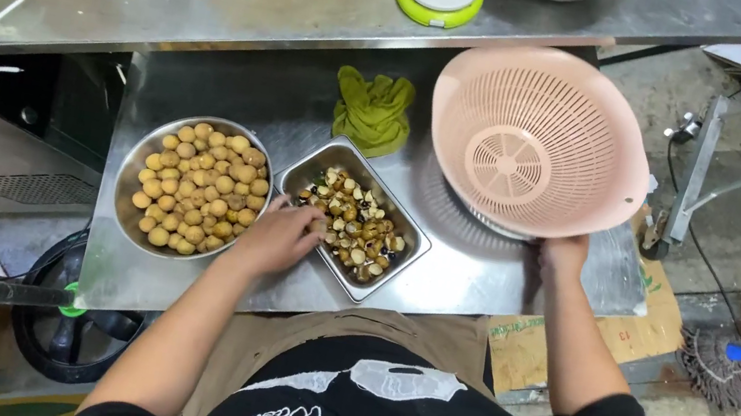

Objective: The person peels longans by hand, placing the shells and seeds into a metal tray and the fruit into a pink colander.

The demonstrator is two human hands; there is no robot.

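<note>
Head view: left hand (279, 238) pinches the steel tray (415, 243) edge beside the fruit bowl (131, 166); right hand (564, 252) grips the tipped pink strainer (537, 141).

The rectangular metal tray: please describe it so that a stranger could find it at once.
On the lower steel table, look between the round metal bowl of whole tan fruits and the pink colander. The rectangular metal tray lies there at an angle, under the left hand. Only it holds peels and dark seeds.

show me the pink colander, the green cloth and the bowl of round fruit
pink colander (511, 157), head view, on its slotted inner wall
green cloth (372, 112), head view, middle of the crumpled cloth
bowl of round fruit (130, 164), head view, on its steel rim at left
</note>
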